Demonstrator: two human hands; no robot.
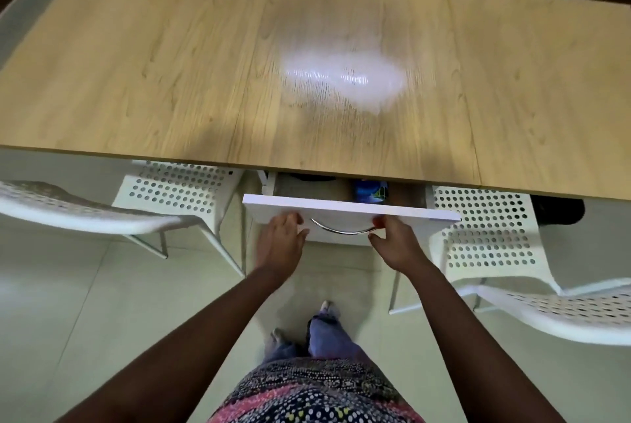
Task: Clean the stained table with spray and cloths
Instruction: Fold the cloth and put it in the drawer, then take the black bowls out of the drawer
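Head view: left hand (281,241) and right hand (396,242) grip the white drawer front (351,214), fingertips curled out of sight over its top edge. Beyond the fingers, a blue item (370,191), half hidden under the wooden table (170,74).

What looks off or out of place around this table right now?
Little stands out. The drawer under the wooden table is partly open, both hands at its front. A whitish patch mid-table may be glare or a smear; the blur leaves that unclear.
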